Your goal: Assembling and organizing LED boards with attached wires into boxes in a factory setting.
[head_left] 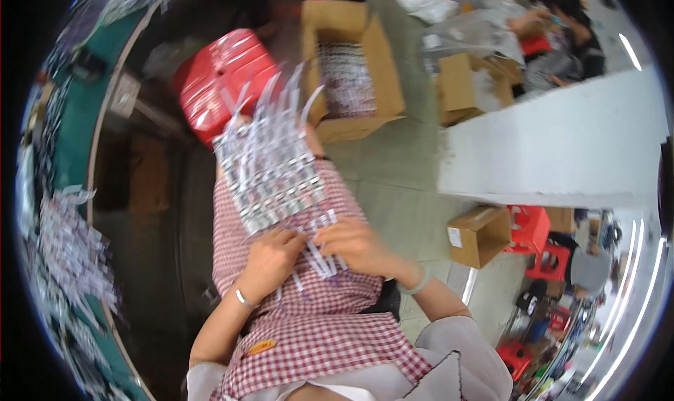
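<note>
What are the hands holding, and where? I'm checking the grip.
Both hands, left and right, hold a fanned bundle of clear, narrow plastic packets by its lower end.

Red stool (223,78), open cardboard box (354,67), small carton (479,236), white tabletop (554,145).

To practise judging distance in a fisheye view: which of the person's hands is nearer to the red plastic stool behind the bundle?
Left. The left hand grips the bundle of clear packets directly below the red stool; the right hand holds the bundle's lower right corner, farther off.
</note>
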Action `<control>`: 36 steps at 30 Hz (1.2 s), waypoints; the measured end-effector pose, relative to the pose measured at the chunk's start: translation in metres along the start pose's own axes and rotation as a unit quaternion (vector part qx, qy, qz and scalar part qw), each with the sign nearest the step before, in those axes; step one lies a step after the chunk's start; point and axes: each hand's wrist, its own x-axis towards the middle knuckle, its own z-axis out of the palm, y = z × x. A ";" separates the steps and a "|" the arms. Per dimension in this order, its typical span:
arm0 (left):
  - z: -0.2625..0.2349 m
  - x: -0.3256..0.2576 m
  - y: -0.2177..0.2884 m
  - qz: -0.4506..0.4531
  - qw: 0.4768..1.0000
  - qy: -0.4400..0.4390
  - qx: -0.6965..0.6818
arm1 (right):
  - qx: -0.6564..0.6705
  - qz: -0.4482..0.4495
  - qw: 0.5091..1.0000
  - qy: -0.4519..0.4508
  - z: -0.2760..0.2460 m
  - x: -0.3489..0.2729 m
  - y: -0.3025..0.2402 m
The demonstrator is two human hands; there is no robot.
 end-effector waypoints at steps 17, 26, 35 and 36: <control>-0.008 0.056 -0.052 -0.333 0.917 0.130 -0.176 | 0.063 0.200 0.960 0.185 -0.004 0.105 0.061; 0.016 0.063 -0.063 -0.329 0.885 0.163 -0.286 | 0.177 0.180 0.930 0.267 0.001 0.111 0.074; 0.001 0.069 -0.055 -0.225 0.940 0.087 -0.242 | 0.185 0.208 0.948 0.155 -0.011 0.106 0.078; 0.003 0.066 -0.055 -0.227 0.939 0.088 -0.242 | 0.169 0.205 0.955 0.129 -0.014 0.105 0.075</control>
